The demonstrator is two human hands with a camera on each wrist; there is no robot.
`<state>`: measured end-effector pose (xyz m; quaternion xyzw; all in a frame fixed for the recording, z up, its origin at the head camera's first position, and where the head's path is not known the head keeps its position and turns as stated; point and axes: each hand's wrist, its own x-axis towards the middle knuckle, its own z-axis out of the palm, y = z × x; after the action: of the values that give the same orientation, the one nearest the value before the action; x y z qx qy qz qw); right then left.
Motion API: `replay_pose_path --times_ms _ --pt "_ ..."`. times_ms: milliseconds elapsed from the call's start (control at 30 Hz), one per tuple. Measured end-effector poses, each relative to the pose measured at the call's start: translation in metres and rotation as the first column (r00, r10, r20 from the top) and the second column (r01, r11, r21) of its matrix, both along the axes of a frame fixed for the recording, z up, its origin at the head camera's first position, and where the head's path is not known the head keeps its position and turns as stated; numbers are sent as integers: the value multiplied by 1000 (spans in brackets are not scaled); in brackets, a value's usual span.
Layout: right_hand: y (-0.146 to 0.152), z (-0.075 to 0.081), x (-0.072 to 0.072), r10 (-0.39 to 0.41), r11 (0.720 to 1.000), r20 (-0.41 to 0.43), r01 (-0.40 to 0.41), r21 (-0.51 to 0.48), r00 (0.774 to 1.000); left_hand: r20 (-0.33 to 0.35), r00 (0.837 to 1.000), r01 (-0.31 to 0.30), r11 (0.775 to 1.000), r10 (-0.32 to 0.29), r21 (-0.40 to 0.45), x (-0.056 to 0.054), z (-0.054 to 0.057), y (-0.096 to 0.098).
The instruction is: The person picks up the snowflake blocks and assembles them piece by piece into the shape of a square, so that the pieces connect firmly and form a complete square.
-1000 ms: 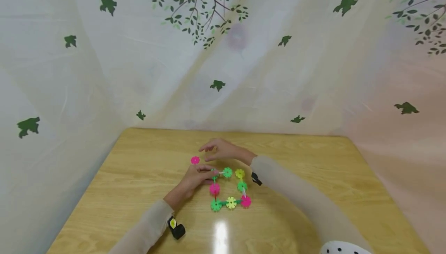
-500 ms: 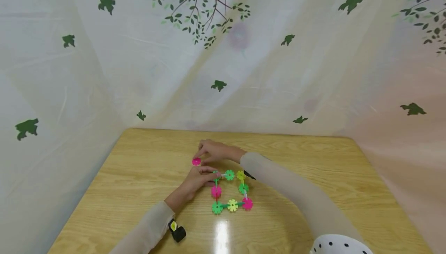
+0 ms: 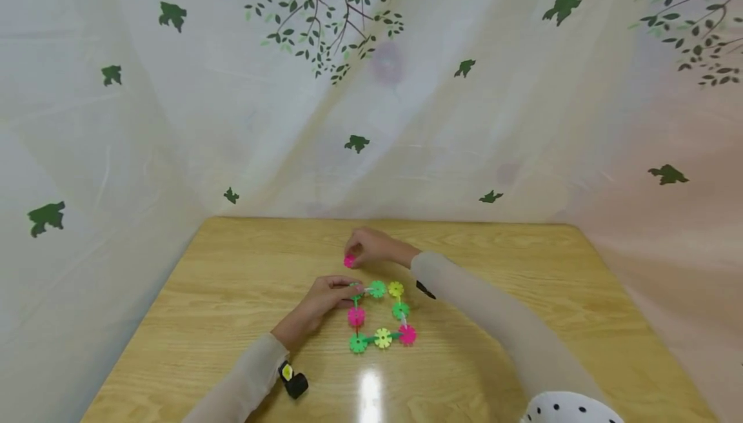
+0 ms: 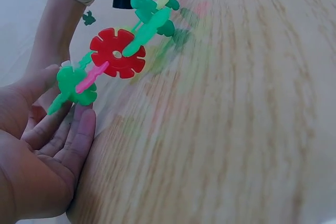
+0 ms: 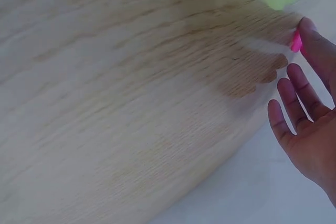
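Notched plastic snowflake discs, joined edge to edge, form a square outline on the table in the head view, including a yellow disc (image 3: 382, 338) at its front and a pink disc (image 3: 408, 335) at the front right corner. My left hand (image 3: 325, 297) pinches its back left corner; in the left wrist view the thumb and fingers hold a green disc (image 4: 75, 85), beyond which stands a red disc (image 4: 119, 53). Behind the square, my right hand (image 3: 373, 247) pinches a loose pink disc (image 3: 349, 261) between thumb and forefinger, other fingers spread in the right wrist view.
The wooden table (image 3: 244, 262) reaches back to a pale cloth (image 3: 278, 120) with printed leaves and branches. A black wrist camera (image 3: 294, 381) sits on the left sleeve. Bright light reflects off the tabletop in front of the square.
The right hand reached down to the loose pink disc, took hold of it and carried it to the right. The left hand stays at the same corner.
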<state>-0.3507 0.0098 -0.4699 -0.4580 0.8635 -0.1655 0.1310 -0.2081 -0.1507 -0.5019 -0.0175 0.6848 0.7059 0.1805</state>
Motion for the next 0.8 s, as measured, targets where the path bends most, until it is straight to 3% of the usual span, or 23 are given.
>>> replay_pose_path --times_ms 133,367,667,800 --pt "11 -1 1 -28 997 66 33 -69 997 -7 1000 20 1000 -20 -24 -1 1 0" --pt "29 1 8 -72 978 224 113 -176 972 -31 996 82 993 -85 -81 -5 4 1" --pt "59 -1 16 -175 935 225 233 -267 959 -9 995 101 991 -102 -94 -10 8 4" --pt "74 -2 20 -181 922 218 242 -303 959 -12 995 102 990 -103 -102 -10 10 5"
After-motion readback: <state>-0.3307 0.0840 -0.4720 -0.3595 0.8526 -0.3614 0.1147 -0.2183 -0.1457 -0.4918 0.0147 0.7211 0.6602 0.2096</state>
